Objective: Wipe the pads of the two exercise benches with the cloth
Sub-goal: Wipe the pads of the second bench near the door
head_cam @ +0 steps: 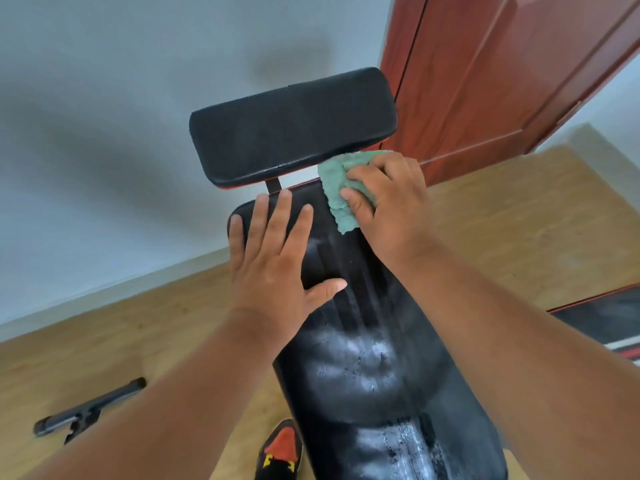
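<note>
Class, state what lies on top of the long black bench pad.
The left hand lies flat on the long pad; the right hand presses a green cloth at its far end. The pad beneath them is hidden.

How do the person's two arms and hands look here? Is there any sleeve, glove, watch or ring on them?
Both forearms are bare as far as the picture shows, with no sleeve in view. The left hand and the right hand wear no gloves. No watch, bracelet or ring is visible on either wrist or on the fingers that show.

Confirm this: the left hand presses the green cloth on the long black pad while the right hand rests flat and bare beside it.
Hands are swapped. In the head view, the right hand presses the green cloth on the long black pad, and the left hand rests flat and bare.
</note>
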